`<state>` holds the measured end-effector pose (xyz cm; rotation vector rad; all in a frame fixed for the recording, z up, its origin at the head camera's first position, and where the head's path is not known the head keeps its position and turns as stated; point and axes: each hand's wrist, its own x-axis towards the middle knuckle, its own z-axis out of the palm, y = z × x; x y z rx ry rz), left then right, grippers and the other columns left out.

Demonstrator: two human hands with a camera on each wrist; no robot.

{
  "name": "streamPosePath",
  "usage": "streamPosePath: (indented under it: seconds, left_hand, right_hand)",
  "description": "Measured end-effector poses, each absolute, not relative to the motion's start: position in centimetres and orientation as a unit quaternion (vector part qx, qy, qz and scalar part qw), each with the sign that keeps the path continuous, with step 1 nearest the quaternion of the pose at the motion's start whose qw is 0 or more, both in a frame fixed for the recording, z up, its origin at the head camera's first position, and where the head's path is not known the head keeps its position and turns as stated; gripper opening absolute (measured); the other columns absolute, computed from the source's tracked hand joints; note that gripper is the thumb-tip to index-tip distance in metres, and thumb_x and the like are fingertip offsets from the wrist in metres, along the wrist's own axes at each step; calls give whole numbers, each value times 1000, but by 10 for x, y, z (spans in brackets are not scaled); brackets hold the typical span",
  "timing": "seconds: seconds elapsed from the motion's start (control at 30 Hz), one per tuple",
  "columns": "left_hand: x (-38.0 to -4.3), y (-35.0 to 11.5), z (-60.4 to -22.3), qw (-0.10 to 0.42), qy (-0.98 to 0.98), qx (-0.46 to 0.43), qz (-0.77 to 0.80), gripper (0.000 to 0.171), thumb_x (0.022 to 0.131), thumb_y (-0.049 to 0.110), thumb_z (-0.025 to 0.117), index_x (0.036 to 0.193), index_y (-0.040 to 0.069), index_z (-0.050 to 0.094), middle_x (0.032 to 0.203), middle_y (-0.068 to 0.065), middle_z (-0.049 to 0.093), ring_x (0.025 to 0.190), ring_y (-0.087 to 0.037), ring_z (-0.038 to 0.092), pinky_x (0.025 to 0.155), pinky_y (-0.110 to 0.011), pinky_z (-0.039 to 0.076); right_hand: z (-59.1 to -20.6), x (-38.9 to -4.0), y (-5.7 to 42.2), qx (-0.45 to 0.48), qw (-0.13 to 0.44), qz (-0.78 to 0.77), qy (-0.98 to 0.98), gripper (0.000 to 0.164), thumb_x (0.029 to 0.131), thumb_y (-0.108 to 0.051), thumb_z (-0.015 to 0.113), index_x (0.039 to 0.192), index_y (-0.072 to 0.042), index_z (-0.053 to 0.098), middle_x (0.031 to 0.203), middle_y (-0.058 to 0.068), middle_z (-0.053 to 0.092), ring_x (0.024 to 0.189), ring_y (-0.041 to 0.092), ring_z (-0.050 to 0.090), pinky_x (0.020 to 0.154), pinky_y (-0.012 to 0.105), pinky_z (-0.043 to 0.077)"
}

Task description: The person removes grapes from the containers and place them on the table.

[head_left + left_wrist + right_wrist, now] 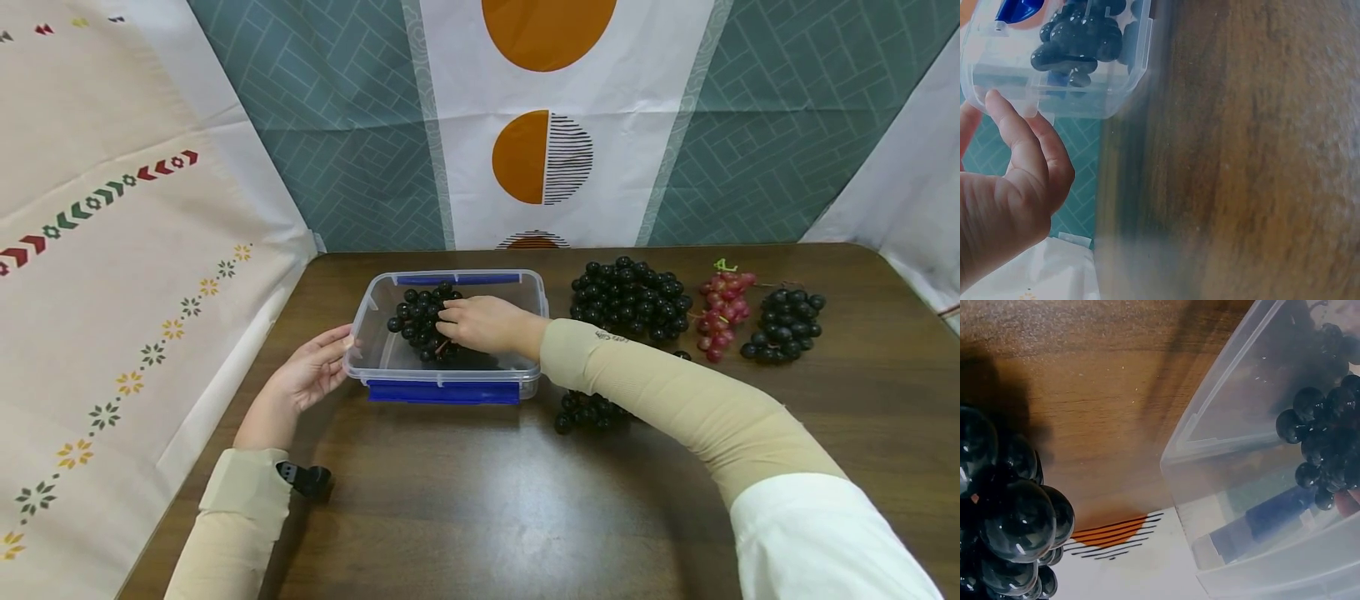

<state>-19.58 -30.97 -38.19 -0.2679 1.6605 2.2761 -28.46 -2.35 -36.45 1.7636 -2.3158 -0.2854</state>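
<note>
A clear plastic container (442, 373) with blue side clips stands lidless on the table. Inside it is a bunch of black grapes (420, 321), also visible through the wall in both wrist views. My right hand (483, 323) reaches into the container and holds this bunch by its right side, the fingertips partly hidden among the grapes. At the container's left wall, my left hand (311, 367) touches the plastic with nearly straight fingers (1019, 140).
Right of the container lie a large pile of black grapes (626, 296), a red grape bunch (723, 308) and another black bunch (783, 325). Further black grapes (588, 410) lie partly under my right forearm. Patterned cloth (345, 150) hangs behind the wooden table (480, 500).
</note>
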Motion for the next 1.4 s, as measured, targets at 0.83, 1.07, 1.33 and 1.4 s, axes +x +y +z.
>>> streamPosePath:
  seconds: [0.83, 1.07, 1.33, 1.4]
  left_hand:
    - [-194, -308, -378, 158, 580, -98, 793, 27, 99, 12, 50, 123, 13, 39, 96, 2, 64, 75, -3, 63, 63, -14, 53]
    - [-194, -308, -379, 159, 585, -102, 789, 23, 99, 13, 50, 120, 16, 42, 96, 2, 64, 75, -3, 62, 63, -14, 52]
    - [-194, -308, -381, 158, 585, -95, 790, 23, 99, 13, 50, 120, 16, 41, 95, 3, 63, 74, -3, 61, 62, -13, 51]
    - [-194, -308, -381, 159, 584, -96, 791, 23, 99, 13, 50, 120, 16, 41, 95, 3, 63, 73, -3, 62, 61, -13, 51]
  right_hand:
    - [-352, -278, -7, 515, 2, 159, -842, 32, 98, -17, 55, 129, -9, 60, 131, 12, 59, 122, 25, 55, 101, 36, 45]
    - [-355, -277, -9, 405, -94, 320, -852, 30, 99, -22, 52, 125, -13, 63, 124, 6, 64, 80, 13, 63, 71, 24, 49]
    - [-358, -275, -12, 277, -165, 475, -819, 29, 99, -24, 53, 121, -10, 65, 119, 11, 66, 56, 11, 44, 61, 23, 41]
    - [-359, -275, -12, 260, -171, 500, -808, 28, 99, -22, 53, 120, -9, 66, 126, 8, 62, 70, 18, 54, 72, 27, 47]
